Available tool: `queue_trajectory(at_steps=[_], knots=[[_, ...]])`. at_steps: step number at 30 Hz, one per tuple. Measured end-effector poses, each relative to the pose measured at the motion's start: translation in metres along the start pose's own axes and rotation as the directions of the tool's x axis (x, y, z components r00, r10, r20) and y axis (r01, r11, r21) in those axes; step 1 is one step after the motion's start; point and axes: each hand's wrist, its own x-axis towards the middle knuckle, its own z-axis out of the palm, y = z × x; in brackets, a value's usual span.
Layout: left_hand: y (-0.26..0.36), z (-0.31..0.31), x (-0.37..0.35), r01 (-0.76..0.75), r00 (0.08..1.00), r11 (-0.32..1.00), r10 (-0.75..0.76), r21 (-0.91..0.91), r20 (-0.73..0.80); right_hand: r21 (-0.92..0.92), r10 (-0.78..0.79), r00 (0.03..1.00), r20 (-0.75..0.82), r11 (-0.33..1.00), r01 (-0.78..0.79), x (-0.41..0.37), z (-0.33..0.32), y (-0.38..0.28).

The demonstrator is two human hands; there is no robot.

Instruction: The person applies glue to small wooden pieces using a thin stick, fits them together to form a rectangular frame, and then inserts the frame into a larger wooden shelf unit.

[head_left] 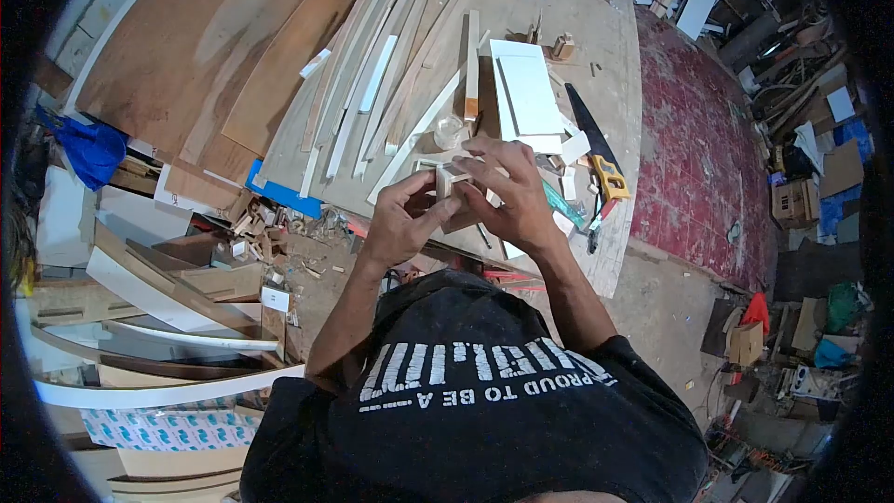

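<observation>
Over the near edge of the workbench, a small box-like wooden piece (445, 188) with pale edges sits between my two hands. My left hand (402, 222) grips it from the left, thumb and fingers closed on its side. From the right, my right hand (514, 194) has its thumb and bent fingers closed at the piece's top and right side. Fingers cover much of it, so its full shape is hidden. Just beyond the fingers stands a clear round container (451, 132). White panels (529, 93) lie stacked past my right hand.
Long wood strips (400, 65) spread over the left of the workbench (610, 56). A handsaw (601, 149) with a yellow handle lies at the right, near a green transparent strip (564, 205). Curved boards (168, 298) and offcuts crowd the floor at left.
</observation>
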Motion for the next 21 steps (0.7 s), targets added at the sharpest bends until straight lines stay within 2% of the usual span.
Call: queue_trajectory(at_steps=[2, 12, 21], knots=[[0.007, 0.003, 0.001, 0.040, 0.999, 0.999, -0.040, 0.008, -0.009, -0.031, -0.025, 1.000, 0.009, 0.999, 0.025, 0.001, 0.005, 0.004], [-0.001, 0.000, 0.000, 0.033, 0.999, 0.999, -0.033, 0.009, -0.033, -0.010, -0.015, 0.999, 0.049, 1.000, 0.016, 0.006, 0.010, 0.007], [-0.004, -0.004, 0.000, 0.076, 0.997, 0.997, -0.076, -0.004, 0.006, -0.006, -0.011, 0.999, 0.037, 1.000, 0.011, 0.006, 0.013, 0.006]])
